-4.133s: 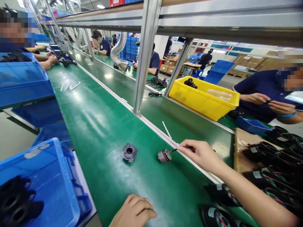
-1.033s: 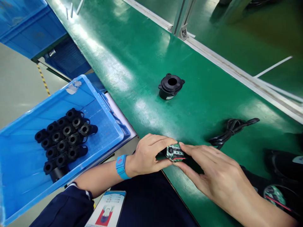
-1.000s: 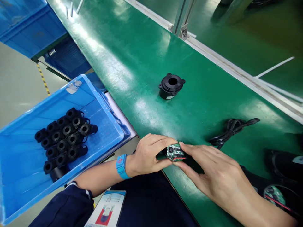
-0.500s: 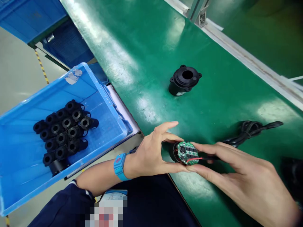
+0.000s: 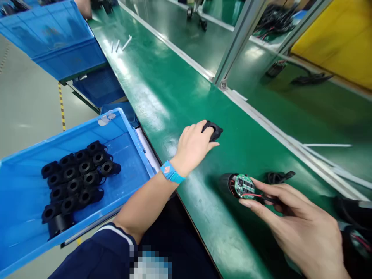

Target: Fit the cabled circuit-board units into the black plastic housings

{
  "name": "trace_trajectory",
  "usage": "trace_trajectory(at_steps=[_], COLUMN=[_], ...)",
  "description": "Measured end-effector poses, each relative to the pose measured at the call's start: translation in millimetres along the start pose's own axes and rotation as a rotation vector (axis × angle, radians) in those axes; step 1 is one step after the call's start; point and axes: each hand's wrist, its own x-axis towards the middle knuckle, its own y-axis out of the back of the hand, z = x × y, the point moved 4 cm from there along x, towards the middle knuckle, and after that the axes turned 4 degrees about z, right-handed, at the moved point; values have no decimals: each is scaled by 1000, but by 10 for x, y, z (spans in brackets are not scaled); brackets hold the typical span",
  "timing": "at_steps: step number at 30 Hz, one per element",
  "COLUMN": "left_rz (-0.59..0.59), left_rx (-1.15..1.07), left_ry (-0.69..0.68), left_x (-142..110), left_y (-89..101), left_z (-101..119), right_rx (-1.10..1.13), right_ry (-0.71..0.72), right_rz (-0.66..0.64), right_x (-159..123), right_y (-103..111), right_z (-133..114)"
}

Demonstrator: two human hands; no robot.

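Observation:
My left hand (image 5: 192, 147), with a blue wristband, reaches out over the green bench. Its fingers are closed over a black flanged housing (image 5: 216, 132), and its palm hides most of that part. Nearer to me, my right hand (image 5: 305, 221) pinches a motor (image 5: 227, 183) by the edge of the round green circuit board (image 5: 244, 186) on its end. The motor's dark body points left, away from the fingers. A red wire and a black cable run from the board back under the right hand.
A blue crate (image 5: 128, 170) with several black housings (image 5: 74, 185) stands left of the bench (image 5: 188, 93). Behind the right hand lies a coiled black cable (image 5: 277, 177). More dark parts (image 5: 356, 240) sit at the right edge. A metal post (image 5: 236, 42) rises at the bench's far side.
My left hand has left the motor and moved forward onto the black housing. My right hand still holds the motor. The view has tilted up, showing more of the far bench.

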Motion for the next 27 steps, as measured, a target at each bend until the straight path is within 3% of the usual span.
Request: trace_trajectory(at_steps=[4, 8, 11, 15, 18, 22, 24, 27], left_rz=[102, 27, -15, -101, -147, -253, -326, -254], left_rx=[-630, -1290, -1498, -1708, -1700, -1511, -1264, -669], left_ry=[216, 513, 669, 695, 666, 580, 443, 232], left_x=[-239, -776, -1070, -1182, -1212, -1281, -1290, -1242], left_y=[-47, -249, -367, -386, -383, -380, -311, -126], left_z=[-47, 118, 357, 664, 710, 578, 502, 376], right_rx=[131, 276, 323, 311, 307, 295, 255, 187], right_ry=[-157, -255, -199, -89, -130, -130, -58, 37], right_rz=[242, 434, 454, 354, 250, 125, 93, 59], right_x=[9, 17, 25, 14, 17, 30, 20, -4], right_y=[166, 285, 277, 175, 110, 60, 33, -40], right_z=[39, 24, -18, -34, 7, -10, -53, -96])
